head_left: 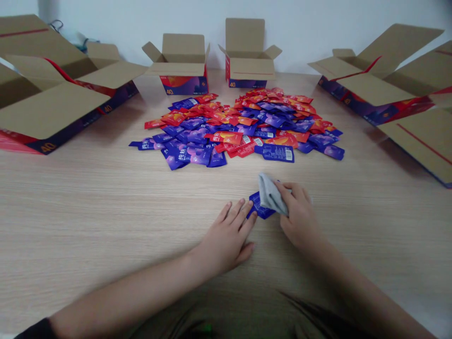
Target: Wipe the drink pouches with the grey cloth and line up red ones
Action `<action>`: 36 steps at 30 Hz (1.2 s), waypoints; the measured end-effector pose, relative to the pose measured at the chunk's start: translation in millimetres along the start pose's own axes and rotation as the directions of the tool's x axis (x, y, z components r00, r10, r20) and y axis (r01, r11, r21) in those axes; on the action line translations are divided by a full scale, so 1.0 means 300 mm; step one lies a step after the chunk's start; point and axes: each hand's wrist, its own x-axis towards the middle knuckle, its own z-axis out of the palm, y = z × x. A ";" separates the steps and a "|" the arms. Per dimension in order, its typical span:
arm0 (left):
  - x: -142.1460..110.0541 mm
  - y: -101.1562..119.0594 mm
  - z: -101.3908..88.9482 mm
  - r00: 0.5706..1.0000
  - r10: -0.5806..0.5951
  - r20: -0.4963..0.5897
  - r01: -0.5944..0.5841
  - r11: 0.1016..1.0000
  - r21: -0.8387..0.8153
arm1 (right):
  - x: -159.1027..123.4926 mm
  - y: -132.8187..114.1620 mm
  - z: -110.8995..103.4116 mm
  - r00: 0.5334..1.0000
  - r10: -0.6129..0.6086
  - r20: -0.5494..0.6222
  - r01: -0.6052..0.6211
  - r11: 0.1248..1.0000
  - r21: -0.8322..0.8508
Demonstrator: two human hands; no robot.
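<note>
My left hand (228, 235) lies flat on the wooden table (88, 207), its fingertips touching the left edge of a purple sachet (259, 209). My right hand (296, 212) holds a grey cloth (271, 194) pressed down on that same sachet. Beyond the hands spreads a wide pile of red and purple sachets (243, 125), lying loose in the middle of the table.
Two small open cardboard boxes (181, 63) (247, 54) stand at the back by the wall. Larger open boxes with spread flaps lie at the left (52, 94) and at the right (388, 80).
</note>
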 end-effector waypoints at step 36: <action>0.011 0.003 -0.013 0.999 0.003 0.040 -0.003 1.000 -0.001 | -0.041 -0.072 0.062 0.965 -0.169 0.203 0.170 0.985 0.011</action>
